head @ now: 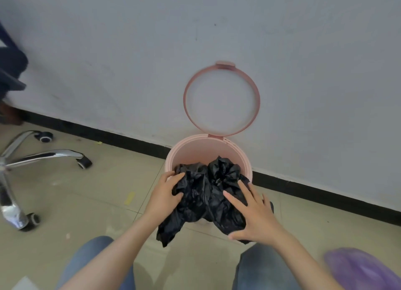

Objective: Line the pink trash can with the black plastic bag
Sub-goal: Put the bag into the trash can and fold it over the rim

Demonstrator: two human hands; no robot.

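The pink trash can (195, 148) stands on the floor against the white wall, with its pink ring lid (186, 107) flipped up against the wall. A crumpled black plastic bag (204, 194) is draped over the can's near rim, part bunched inside the opening and part hanging down the front. My left hand (166, 194) grips the bag at the left of the rim. My right hand (253, 214) lies with fingers spread on the bag at the right, thumb under its lower edge.
A chrome office chair base (32, 159) with castors stands at the left on the tiled floor. A purple bag (364, 270) lies at the lower right. My knees in blue jeans (264, 268) are at the bottom. A black skirting strip runs along the wall.
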